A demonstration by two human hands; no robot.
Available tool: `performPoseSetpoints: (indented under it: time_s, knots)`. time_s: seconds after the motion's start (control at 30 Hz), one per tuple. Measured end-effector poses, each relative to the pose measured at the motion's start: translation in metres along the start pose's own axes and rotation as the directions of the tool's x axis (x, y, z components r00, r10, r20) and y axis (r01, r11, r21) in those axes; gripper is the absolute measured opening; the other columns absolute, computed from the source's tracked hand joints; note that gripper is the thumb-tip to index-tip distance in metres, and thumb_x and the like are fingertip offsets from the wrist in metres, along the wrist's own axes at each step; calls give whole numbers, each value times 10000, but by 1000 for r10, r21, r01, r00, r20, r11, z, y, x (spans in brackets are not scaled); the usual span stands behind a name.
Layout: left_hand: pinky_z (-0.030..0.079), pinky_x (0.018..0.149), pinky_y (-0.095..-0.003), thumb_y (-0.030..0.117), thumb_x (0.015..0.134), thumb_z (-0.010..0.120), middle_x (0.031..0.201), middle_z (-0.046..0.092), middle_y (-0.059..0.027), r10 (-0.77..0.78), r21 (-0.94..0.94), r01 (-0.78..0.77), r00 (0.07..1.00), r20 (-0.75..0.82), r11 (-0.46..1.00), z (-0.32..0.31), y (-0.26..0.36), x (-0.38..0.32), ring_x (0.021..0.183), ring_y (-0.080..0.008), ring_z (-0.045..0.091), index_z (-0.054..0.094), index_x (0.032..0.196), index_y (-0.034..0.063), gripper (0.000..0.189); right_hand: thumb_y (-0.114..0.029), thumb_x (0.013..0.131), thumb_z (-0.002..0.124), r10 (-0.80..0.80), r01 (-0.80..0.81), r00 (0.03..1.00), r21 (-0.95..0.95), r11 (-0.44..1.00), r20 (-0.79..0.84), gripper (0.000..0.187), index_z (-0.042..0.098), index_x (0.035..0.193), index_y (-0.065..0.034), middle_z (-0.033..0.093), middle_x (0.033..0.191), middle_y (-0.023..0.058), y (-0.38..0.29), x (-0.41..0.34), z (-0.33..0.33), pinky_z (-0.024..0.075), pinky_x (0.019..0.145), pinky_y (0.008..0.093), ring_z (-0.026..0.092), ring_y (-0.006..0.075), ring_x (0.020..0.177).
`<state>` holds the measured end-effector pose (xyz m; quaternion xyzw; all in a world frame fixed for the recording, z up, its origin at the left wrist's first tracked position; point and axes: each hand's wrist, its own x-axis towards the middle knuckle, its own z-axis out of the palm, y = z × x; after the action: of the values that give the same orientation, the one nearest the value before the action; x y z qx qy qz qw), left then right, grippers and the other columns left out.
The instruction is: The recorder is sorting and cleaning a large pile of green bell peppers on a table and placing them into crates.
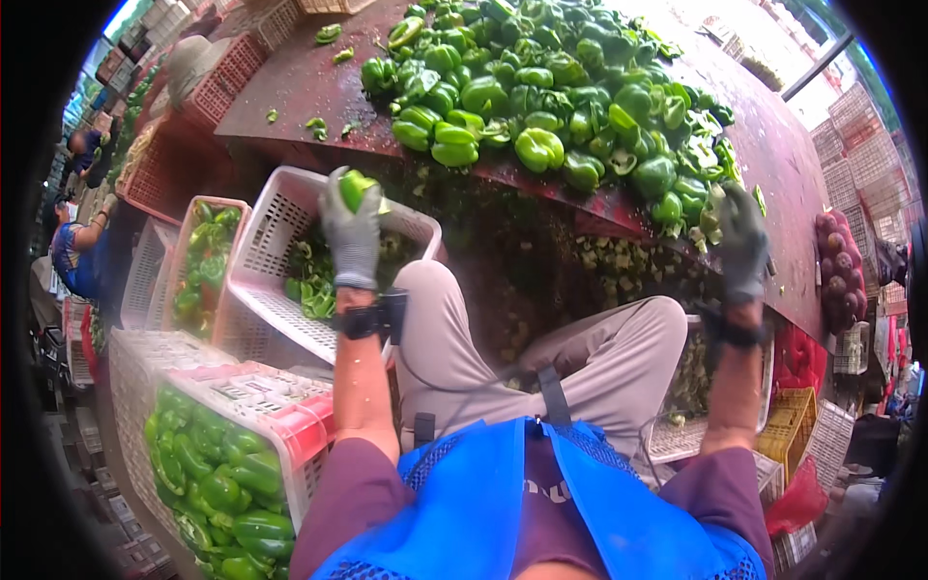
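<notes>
My left hand (350, 225), in a grey glove, holds a piece of green bell pepper (355, 190) above a tilted white plastic crate (270, 217) with green pepper pieces in its bottom. On the other side, my gloved right hand (741, 239) is at the table's edge, beside a large heap of green bell peppers (536, 148), whole and cut. It is blurred, and whether it holds anything cannot be made out.
The dark red table (290, 87) spans the front. Crates of green peppers (217, 471) stand at the left, near an orange-rimmed crate (206, 268). A net bag of round purplish produce (839, 268) hangs at the right. Two people (80, 246) are at far left.
</notes>
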<state>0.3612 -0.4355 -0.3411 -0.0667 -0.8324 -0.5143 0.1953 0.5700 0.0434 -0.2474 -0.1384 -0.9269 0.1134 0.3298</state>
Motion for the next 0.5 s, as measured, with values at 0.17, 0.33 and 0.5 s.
performPoseSetpoints:
  time_s: [0.17,0.33,0.5]
  knots:
    - [458,1054,-430,319,911,765,1412,520,-215,111,674,-128,991,68,727,-1,-65,-33,1232,-357,560,532,1439,41,641,-193,823,738,119,234,753,-433,870,647,461,615,1258,-105,628,1270,195,55,-64,-23,540,920,494,646,394,1098]
    - [482,839,-220,269,1050,614,1156,634,-9,-197,-31,208,958,207,978,34,-31,-42,994,-53,571,623,1355,34,385,-281,796,778,-318,283,451,204,937,834,643,575,1385,-122,611,1291,167,-62,-59,127,532,958,480,610,367,1182]
    - [520,795,-263,351,1073,544,1199,651,-75,-429,-291,520,844,322,803,9,-52,-46,920,-121,638,545,1403,20,468,-320,821,717,-196,198,322,137,971,926,627,574,1389,-95,654,1269,217,-40,-136,357,517,977,481,642,403,1142]
